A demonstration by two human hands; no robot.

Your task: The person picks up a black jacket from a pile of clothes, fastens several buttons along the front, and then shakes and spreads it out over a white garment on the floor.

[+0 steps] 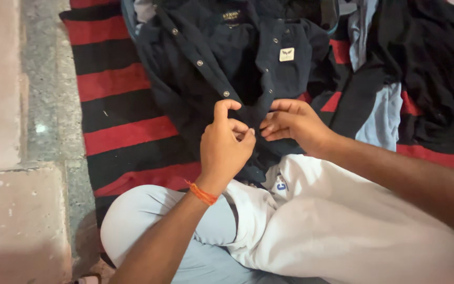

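A dark navy button-up shirt (pixel 227 58) lies spread on a red and black striped mat (pixel 116 105), its front open with a row of small pale buttons along the placket. My left hand (pixel 226 144), with an orange thread at the wrist, pinches the left front edge near the lower buttons. My right hand (pixel 293 122) grips the opposite front edge, fingertips almost meeting the left hand's. Both hands hold the cloth just above my lap.
My legs in pale trousers (pixel 311 231) are crossed at the bottom of the view. More dark and light blue garments (pixel 395 79) lie heaped at the right on the mat. A stone and pink tiled floor (pixel 11 158) runs along the left.
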